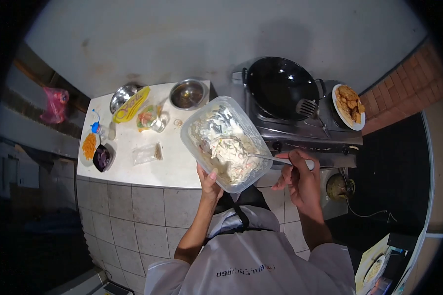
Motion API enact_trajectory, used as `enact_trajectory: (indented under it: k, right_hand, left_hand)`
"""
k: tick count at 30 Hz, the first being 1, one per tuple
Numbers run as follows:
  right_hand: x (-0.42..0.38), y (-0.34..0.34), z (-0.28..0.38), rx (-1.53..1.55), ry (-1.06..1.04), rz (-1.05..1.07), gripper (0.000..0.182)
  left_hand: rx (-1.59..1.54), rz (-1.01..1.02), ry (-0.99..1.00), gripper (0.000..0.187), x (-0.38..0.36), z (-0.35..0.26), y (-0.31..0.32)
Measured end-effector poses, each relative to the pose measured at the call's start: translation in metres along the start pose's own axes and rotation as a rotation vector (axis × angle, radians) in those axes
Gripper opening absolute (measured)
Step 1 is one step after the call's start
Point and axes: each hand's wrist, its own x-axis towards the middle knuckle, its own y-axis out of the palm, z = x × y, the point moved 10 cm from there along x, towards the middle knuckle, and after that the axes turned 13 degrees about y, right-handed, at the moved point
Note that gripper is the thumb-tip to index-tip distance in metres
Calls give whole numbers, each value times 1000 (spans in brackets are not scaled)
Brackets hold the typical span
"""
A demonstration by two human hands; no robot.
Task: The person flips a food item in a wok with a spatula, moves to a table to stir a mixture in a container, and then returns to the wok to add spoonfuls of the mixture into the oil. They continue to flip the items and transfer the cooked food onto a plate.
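Note:
My left hand (209,182) grips the near-left edge of a translucent plastic container (191,129), thumb on the outside wall. The container is held up in front of my body, tilted towards me. Inside lies a thick, creamy white batter (231,151) with bits of green and orange in it, and white powder towards the far side. My right hand (300,178) is closed around the pale handle of a metal spoon (275,159). The spoon's front end is sunk in the batter, so its bowl is hidden.
A black wok (280,88) sits on the gas stove (305,135), a slotted spatula (307,108) at its right. Further right is a plate (360,125) of fried pieces. On the white table (177,172) are metal bowls (188,93), a yellow packet (131,105) and a glass (157,124).

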Motion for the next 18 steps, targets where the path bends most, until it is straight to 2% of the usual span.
enact_trajectory:
  k: [13, 18]
  right_hand:
    - [39, -50, 84, 26, -78, -43, 32]
    - [66, -59, 118, -10, -90, 12, 31]
  left_hand:
    - [56, 35, 14, 101, 44, 54, 80]
    - [113, 73, 64, 89, 62, 71, 97]
